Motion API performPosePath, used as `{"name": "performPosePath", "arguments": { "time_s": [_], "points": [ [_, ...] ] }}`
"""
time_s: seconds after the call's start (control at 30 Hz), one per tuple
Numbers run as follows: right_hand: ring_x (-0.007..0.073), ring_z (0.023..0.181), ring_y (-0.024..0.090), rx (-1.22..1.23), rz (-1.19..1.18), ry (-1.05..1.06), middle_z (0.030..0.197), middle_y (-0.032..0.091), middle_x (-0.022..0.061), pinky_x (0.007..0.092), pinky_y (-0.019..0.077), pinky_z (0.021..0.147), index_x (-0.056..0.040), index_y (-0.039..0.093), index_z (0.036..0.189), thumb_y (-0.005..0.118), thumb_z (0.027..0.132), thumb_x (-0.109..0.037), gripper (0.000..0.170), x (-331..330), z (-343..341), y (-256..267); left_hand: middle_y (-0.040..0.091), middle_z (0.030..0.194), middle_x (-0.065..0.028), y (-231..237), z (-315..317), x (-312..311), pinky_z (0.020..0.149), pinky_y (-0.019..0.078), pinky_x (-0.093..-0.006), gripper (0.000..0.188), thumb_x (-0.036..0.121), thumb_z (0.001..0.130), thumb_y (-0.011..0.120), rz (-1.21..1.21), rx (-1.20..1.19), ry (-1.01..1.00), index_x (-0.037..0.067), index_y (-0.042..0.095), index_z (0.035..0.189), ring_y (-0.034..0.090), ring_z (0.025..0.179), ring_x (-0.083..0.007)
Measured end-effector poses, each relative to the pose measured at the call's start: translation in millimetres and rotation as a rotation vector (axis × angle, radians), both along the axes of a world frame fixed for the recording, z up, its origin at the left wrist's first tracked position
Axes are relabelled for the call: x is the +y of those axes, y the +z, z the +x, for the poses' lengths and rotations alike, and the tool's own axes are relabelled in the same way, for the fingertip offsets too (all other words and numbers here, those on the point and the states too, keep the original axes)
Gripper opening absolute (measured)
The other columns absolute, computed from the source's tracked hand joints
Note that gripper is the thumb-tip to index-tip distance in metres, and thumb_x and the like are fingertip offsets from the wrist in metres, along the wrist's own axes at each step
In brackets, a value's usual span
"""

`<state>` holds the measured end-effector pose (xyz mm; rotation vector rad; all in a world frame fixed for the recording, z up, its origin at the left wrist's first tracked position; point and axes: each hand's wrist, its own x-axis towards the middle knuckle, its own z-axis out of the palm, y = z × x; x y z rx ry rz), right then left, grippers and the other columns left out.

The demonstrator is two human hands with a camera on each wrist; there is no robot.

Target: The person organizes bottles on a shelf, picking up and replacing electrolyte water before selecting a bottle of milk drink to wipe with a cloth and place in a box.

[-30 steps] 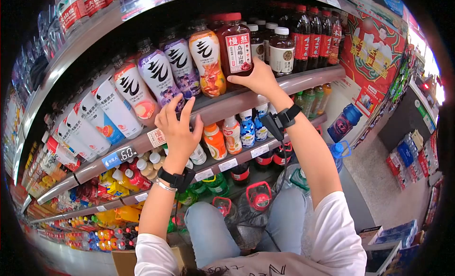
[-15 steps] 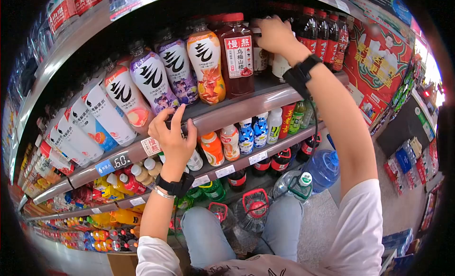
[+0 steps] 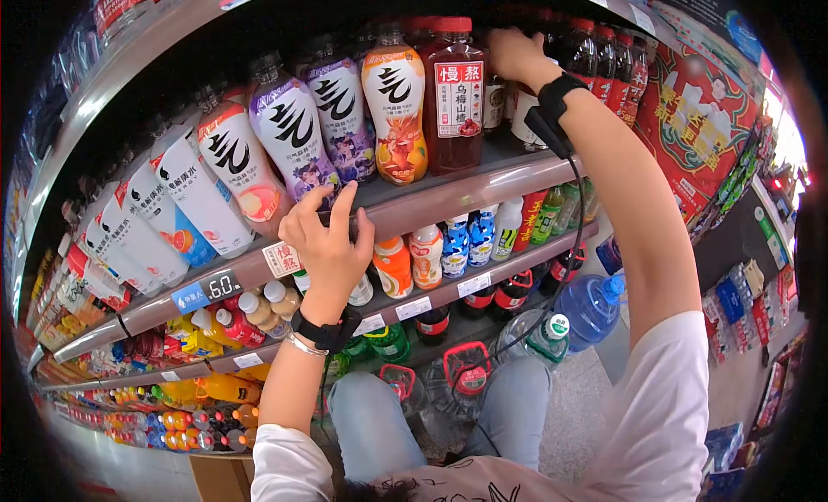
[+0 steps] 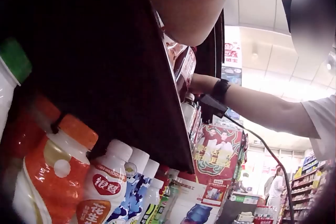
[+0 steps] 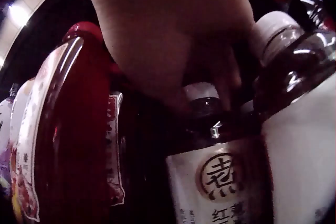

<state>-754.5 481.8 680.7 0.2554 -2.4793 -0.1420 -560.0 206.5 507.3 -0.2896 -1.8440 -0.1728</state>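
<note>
My right hand point(image 3: 522, 58) reaches over the upper shelf beside the tall dark-red drink bottle point(image 3: 455, 105). In the right wrist view, its thumb and fingers curl down around the white cap of a dark drink bottle point(image 5: 220, 176); the fingertips are in shadow. A second white-capped bottle point(image 5: 302, 129) stands close on the right. My left hand point(image 3: 326, 243), fingers spread and bent, is at the shelf's front edge, its fingertips overlapping the base of a purple-and-white bottle point(image 3: 289, 127). Nothing is held in it. An orange-and-white bottle point(image 3: 394, 105) stands between the hands.
Cola bottles point(image 3: 604, 66) stand to the right on the upper shelf. White cartons point(image 3: 203, 191) lean at its left. Small bottles point(image 3: 427, 256) fill the shelf below. Large water jugs point(image 3: 591, 310) stand on the floor. A dark cable point(image 3: 561, 282) hangs from the right wrist.
My right hand has left the dark-red bottle's side and moved right and deeper, onto the white-capped bottles. The left hand stays at the shelf edge. The head view has shifted slightly.
</note>
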Motion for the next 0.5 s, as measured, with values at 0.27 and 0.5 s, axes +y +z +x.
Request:
{"name": "performPosePath", "arguments": {
  "time_s": [0.27,0.5],
  "points": [
    [0.0366,0.106,0.062,-0.08,0.072,0.049,0.108,0.068,0.0188,0.0635,0.0346,0.095,-0.0071,0.067,0.109,0.059,0.082,-0.027,0.035,-0.5,44.8,11.1,0.053,0.119,-0.0096,1.0,0.2,3.9,0.092,0.0311,-0.0413,0.04,0.014,0.076,0.07,-0.026,0.005,0.05,0.015,0.065,0.116,0.046,0.107,-0.0292],
    [0.0342,0.101,0.064,-0.034,0.061,0.141,0.1,0.07,0.0151,0.0554,0.0363,0.095,-0.0113,0.069,0.115,0.062,0.083,-0.045,0.047,21.4,55.6,9.6,0.053,0.119,-0.0092,0.1,-0.9,4.3,0.092,0.0321,-0.0416,0.041,0.014,0.076,0.07,-0.031,0.007,0.053,0.016,0.066,0.117,0.046,0.107,-0.029]
  ]
}}
